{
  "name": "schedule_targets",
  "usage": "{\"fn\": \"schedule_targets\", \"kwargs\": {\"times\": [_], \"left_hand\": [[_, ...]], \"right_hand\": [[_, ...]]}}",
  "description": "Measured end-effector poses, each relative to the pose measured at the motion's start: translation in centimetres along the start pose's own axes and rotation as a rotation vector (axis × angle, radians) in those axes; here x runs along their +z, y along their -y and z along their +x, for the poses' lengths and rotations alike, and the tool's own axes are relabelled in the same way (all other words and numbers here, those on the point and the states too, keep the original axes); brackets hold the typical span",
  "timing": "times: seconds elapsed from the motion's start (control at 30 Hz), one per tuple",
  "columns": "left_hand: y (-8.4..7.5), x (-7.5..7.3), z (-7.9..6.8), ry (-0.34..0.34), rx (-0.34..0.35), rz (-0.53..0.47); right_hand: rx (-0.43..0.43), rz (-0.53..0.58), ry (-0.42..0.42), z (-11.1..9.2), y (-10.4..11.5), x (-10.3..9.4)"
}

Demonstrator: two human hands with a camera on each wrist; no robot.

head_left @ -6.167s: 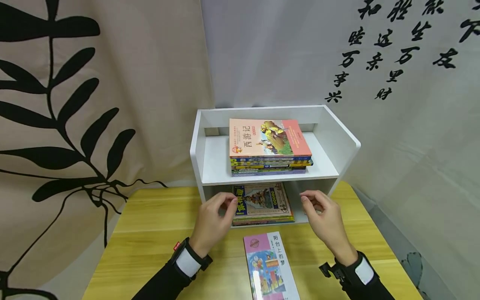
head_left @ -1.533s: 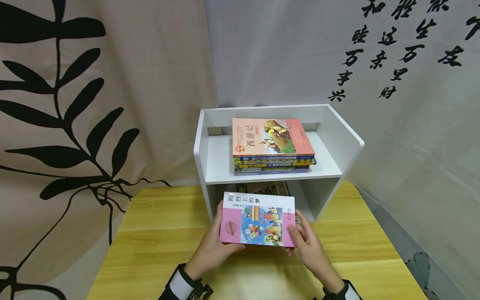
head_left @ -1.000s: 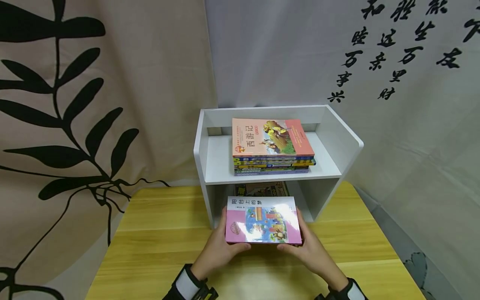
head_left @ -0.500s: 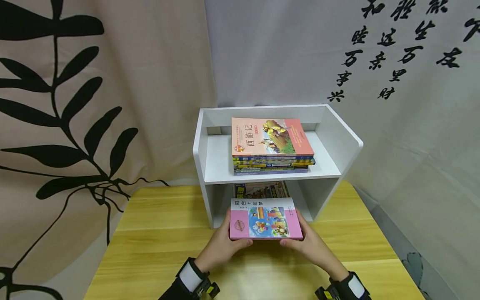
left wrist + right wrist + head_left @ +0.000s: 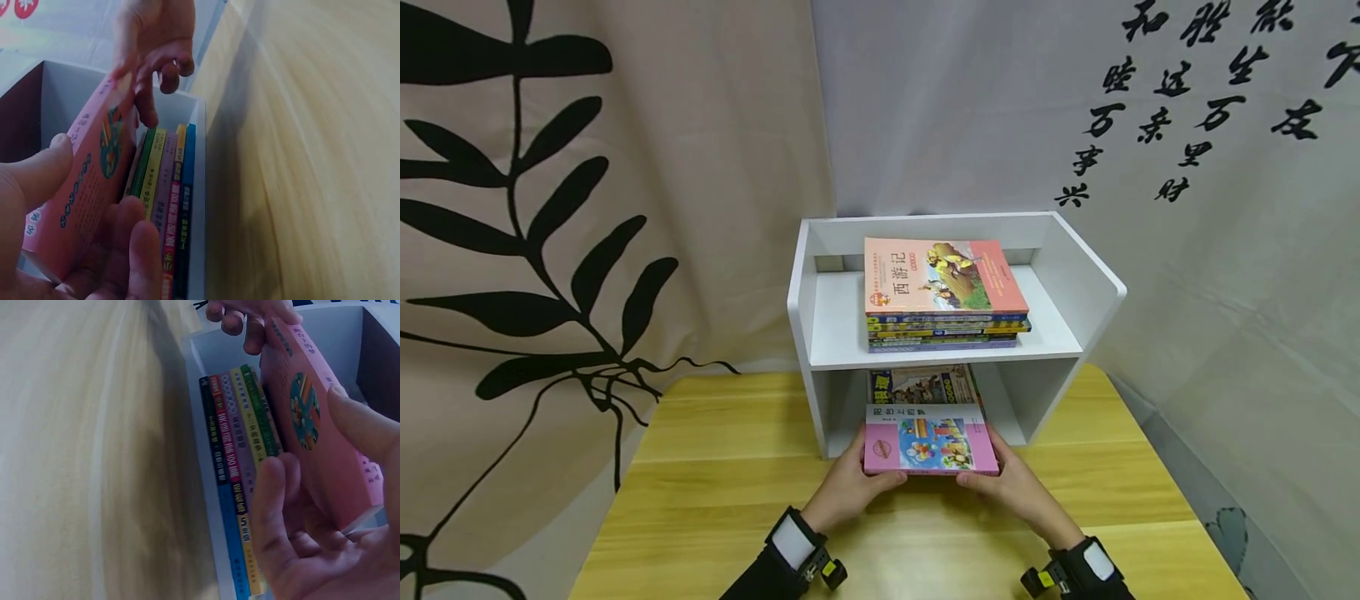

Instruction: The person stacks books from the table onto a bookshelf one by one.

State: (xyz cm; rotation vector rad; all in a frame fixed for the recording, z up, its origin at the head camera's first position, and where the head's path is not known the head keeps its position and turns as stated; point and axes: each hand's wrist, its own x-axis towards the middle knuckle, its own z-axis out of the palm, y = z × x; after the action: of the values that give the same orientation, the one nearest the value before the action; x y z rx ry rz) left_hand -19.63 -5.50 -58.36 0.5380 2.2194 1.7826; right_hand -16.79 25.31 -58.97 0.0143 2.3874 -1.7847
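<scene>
A pink and white picture book [image 5: 928,442] lies cover up at the front of the lower shelf, its pink spine toward me. My left hand [image 5: 850,487] grips its left end, thumb on the near edge and fingers underneath. At the other end my right hand [image 5: 1015,483] holds it the same way. Behind and below it sits the lower stack of books [image 5: 917,385], partly covered by the held book. Both wrist views show the pink book [image 5: 94,169] above that stack, whose spines [image 5: 234,481] face out below it, with fingers of each hand under the book.
A white two-tier shelf [image 5: 1063,312] stands on the wooden table [image 5: 700,467]. On its upper tier rests a stack of books with an orange cover [image 5: 936,275] on top. The shelf's side walls flank both hands. Curtains [image 5: 715,167] hang behind.
Earlier the book lay on the table with both hands empty. It was picked up, turned sideways and carried to the lower shelf; in the last second it has moved slightly farther in and levelled.
</scene>
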Motion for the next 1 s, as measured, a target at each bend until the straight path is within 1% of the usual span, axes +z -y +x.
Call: {"fn": "schedule_targets", "kwargs": {"times": [0.13, 0.2, 0.27, 0.33, 0.43, 0.5, 0.57, 0.67, 0.77, 0.87, 0.93, 1.0], "left_hand": [[0.7, 0.3, 0.1, -0.028, -0.020, 0.019], [0.9, 0.5, 0.2, -0.046, -0.026, 0.038], [1.0, 0.7, 0.3, -0.061, -0.035, 0.062], [1.1, 0.8, 0.4, -0.083, -0.040, 0.103], [1.0, 0.9, 0.4, -0.117, -0.041, 0.181], [0.8, 1.0, 0.4, -0.154, -0.036, 0.245], [0.7, 1.1, 0.3, -0.197, -0.030, 0.316], [0.6, 1.4, 0.3, -0.276, -0.016, 0.423], [0.6, 1.5, 0.4, -0.328, 0.008, 0.529], [0.8, 1.6, 0.6, -0.341, 0.043, 0.595], [0.9, 1.7, 0.8, -0.340, 0.063, 0.607], [0.9, 1.6, 1.0, -0.334, 0.066, 0.595]], "right_hand": [[0.010, 0.015, -0.013, 0.1, -0.4, 0.1], [0.018, 0.035, -0.032, 0.2, -0.6, 0.2], [0.015, 0.030, -0.056, 0.2, -0.8, 0.2], [-0.020, -0.019, -0.085, 0.1, -1.0, 0.3], [-0.083, -0.147, -0.136, 0.1, -1.2, 0.5], [-0.118, -0.226, -0.172, 0.2, -1.2, 0.6], [-0.135, -0.289, -0.205, 0.2, -1.2, 0.7], [-0.145, -0.345, -0.236, 0.3, -1.1, 0.7], [-0.157, -0.402, -0.268, 0.3, -1.1, 0.6], [-0.185, -0.467, -0.297, 0.3, -1.1, 0.6], [-0.208, -0.510, -0.312, 0.5, -1.1, 0.5], [-0.227, -0.537, -0.306, 0.6, -1.0, 0.4]]}}
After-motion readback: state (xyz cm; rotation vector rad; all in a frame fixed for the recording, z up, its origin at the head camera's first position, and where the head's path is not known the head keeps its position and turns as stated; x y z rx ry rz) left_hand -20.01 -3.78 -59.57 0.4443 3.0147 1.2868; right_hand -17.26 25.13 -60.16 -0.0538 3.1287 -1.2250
